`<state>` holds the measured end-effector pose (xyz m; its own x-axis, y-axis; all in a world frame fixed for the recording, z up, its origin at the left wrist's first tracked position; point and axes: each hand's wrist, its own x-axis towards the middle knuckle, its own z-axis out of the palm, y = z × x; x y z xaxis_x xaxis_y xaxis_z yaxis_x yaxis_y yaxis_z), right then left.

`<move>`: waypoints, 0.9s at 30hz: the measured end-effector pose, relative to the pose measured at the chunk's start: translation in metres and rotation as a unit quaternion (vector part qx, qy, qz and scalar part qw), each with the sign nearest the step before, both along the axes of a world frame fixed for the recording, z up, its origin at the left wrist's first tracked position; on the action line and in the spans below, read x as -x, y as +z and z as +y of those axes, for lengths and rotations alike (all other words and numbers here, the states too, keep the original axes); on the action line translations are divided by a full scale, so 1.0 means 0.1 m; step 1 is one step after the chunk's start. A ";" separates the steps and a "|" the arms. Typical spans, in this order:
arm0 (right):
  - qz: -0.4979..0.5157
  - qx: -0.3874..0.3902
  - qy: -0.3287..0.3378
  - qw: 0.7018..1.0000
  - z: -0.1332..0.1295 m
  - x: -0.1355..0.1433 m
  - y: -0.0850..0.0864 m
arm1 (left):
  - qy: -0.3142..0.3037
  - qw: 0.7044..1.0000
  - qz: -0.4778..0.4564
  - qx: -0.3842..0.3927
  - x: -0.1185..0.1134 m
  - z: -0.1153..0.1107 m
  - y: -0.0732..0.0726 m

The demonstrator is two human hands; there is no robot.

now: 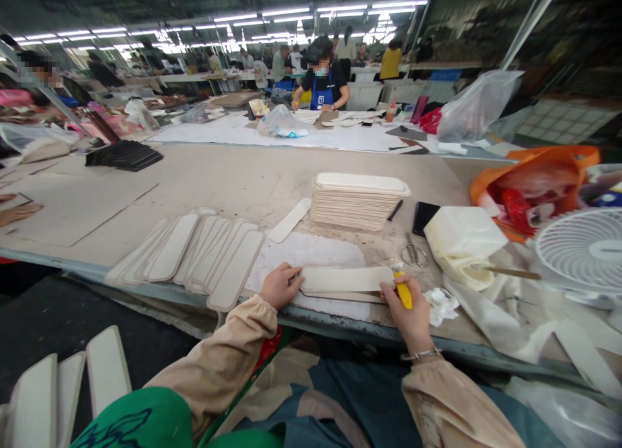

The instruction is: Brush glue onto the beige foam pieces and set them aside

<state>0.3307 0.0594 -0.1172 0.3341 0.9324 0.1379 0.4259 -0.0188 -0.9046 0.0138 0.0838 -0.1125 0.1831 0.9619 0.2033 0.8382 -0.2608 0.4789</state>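
A long white panel with a pale edge lies crosswise near the table's front edge, over another similar piece. My left hand is closed in a pinch at its left end. At the other end, my right hand grips the panel's corner and also holds a yellow-handled tool, whose pale tip is too small to make out. White paper is spread beneath the panel. Behind it stands a neat stack of rounded panels, with a single panel to its left.
Overlapping panels fan out at left. Scissors, a black phone, a white container, crumpled tissue, an orange bag and a white fan crowd the right. Another person's hand is far left; a co-worker is opposite.
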 end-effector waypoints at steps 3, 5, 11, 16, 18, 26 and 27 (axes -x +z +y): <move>-0.032 -0.002 0.002 0.999 -0.01 0.00 0.03 | 0.003 1.000 0.002 0.007 0.00 0.00 0.01; -0.068 0.000 -0.005 0.998 -0.02 0.00 0.04 | 0.004 1.000 0.003 0.007 0.00 -0.01 0.01; -0.138 -0.016 -0.017 0.990 -0.01 0.00 0.04 | 0.004 1.000 0.006 0.004 -0.01 0.00 -0.01; -0.180 -0.046 -0.022 0.982 0.00 -0.02 0.03 | 0.008 1.000 0.004 0.010 -0.01 0.00 0.00; -0.222 -0.078 -0.022 0.972 0.00 -0.04 0.03 | 0.007 1.000 0.005 0.012 0.00 0.01 0.00; -0.269 -0.128 0.161 0.941 -0.13 0.16 0.11 | 0.001 1.000 0.021 0.015 0.01 0.04 0.01; -0.271 -0.123 0.187 0.936 -0.14 0.19 0.12 | 0.002 1.000 0.023 0.016 0.01 0.04 0.01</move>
